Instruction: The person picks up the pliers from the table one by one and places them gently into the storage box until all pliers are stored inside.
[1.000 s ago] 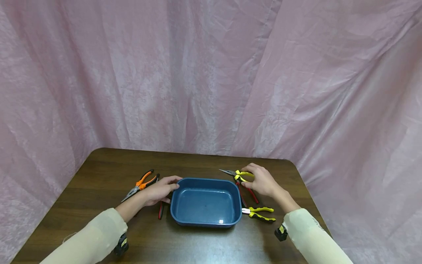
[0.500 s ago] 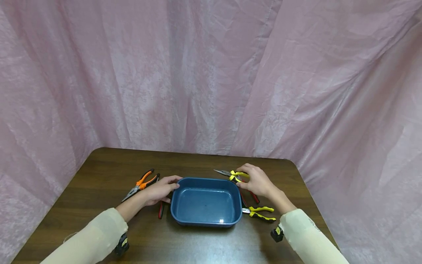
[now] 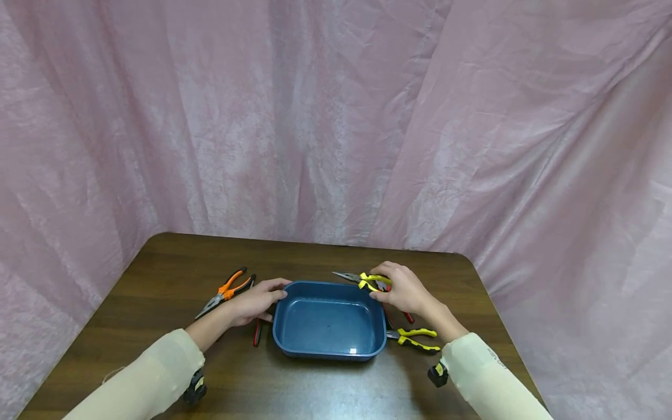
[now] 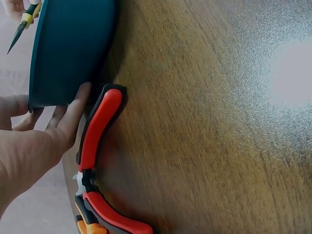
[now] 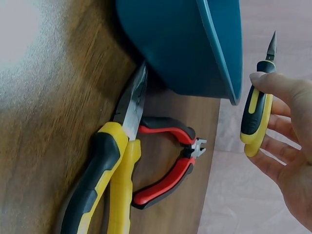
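Observation:
My right hand holds long-nose pliers by their yellow and black handles. They are raised at the back right corner of a blue rectangular tub, tips pointing left. In the right wrist view, thumb and fingers pinch the handles of these pliers, above the table. My left hand grips the tub's left end, thumb near the rim and fingers along the outer wall. Nothing lies inside the tub. Below that hand, in the left wrist view, are red-handled pliers, partly hidden in the head view.
Orange-handled long-nose pliers lie left of the tub on the brown wooden table. Right of it are another yellow-handled pair of pliers and small red-handled cutters. A pink curtain hangs behind the table.
My right hand has carried the yellow-handled long-nose pliers left, toward the tub's back right corner, uncovering more of the red-handled cutters. The left hand and tub stay in place.

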